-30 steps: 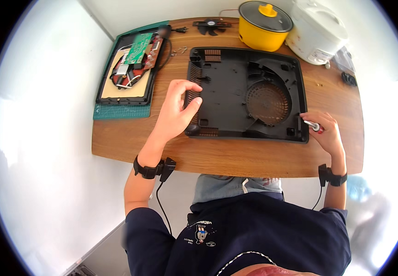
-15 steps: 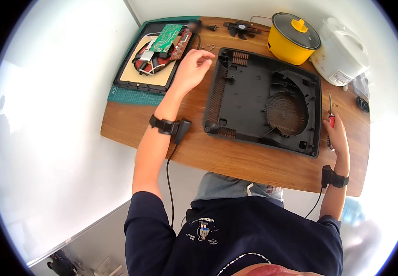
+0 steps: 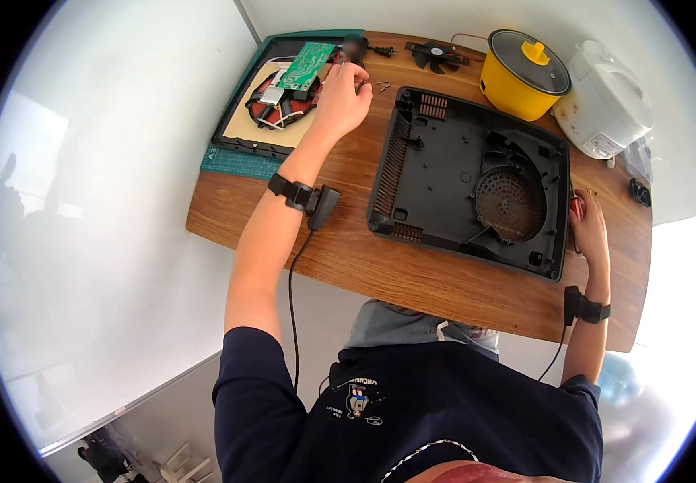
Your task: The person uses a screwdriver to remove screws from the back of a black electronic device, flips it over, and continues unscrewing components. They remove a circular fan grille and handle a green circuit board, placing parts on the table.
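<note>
My left hand (image 3: pixel 343 102) is over the right edge of an opened cooktop half (image 3: pixel 271 145), beside its green circuit board (image 3: pixel 308 66). Its fingers are curled together near the black power cord, and what they hold, if anything, is hidden. Under the board lies a round coil (image 3: pixel 265 117) with loose wires on a cream sheet. A black plastic housing (image 3: pixel 444 177) with a round fan opening lies open side up at the table's middle. Along its right side, my right hand (image 3: pixel 591 229) is closed around a red-handled screwdriver (image 3: pixel 578 207), mostly covered by the fingers.
A green cutting mat (image 3: pixel 239 163) lies under the cooktop half. Behind the housing are small screws (image 3: pixel 383 85), a plug (image 3: pixel 383 51) and a black fan (image 3: pixel 436 56). A yellow pot (image 3: pixel 517 90) and a white rice cooker (image 3: pixel 605 105) stand at the back right.
My left hand has shifted towards the circuit board's right edge, and its fingers have curled in. The screwdriver's shaft, seen before pointing away from me, no longer shows beyond my right hand.
</note>
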Demonstrator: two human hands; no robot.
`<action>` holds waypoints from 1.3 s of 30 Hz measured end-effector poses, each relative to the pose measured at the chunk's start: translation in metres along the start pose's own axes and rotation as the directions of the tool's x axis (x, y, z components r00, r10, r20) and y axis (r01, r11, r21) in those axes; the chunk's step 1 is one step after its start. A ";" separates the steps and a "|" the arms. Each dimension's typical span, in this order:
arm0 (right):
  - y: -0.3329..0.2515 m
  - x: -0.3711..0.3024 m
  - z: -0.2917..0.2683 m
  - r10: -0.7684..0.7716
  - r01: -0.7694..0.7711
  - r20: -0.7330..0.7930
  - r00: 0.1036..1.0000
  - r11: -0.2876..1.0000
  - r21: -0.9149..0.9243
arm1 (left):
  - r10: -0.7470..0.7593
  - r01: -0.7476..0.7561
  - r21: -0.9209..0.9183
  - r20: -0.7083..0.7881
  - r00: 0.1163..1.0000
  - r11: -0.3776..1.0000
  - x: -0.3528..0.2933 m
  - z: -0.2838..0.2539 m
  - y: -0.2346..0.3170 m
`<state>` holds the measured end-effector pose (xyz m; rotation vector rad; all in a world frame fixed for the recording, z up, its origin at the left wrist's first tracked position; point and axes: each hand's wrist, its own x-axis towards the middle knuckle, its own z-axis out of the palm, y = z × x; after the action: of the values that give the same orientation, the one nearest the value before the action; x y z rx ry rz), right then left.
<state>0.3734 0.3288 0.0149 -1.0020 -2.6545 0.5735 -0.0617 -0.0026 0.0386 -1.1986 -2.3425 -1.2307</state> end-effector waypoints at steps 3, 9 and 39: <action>-0.005 -0.006 -0.002 0.019 -0.018 -0.019 1.000 0.999 0.043 | 0.055 -0.067 0.261 0.053 0.997 0.963 0.013 -0.010 -0.003; -0.002 -0.017 0.000 0.097 -0.091 -0.019 0.995 0.972 0.218 | -0.090 0.015 0.657 0.081 0.993 0.754 0.041 -0.024 -0.035; 0.012 -0.027 0.013 0.012 0.039 -0.182 0.983 0.961 0.274 | -0.162 0.100 0.796 -0.002 0.987 0.597 0.122 -0.118 0.001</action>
<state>0.3957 0.3150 -0.0042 -0.9053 -2.3392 0.7845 -0.1569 -0.0252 0.1776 -0.7426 -2.5761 -0.0422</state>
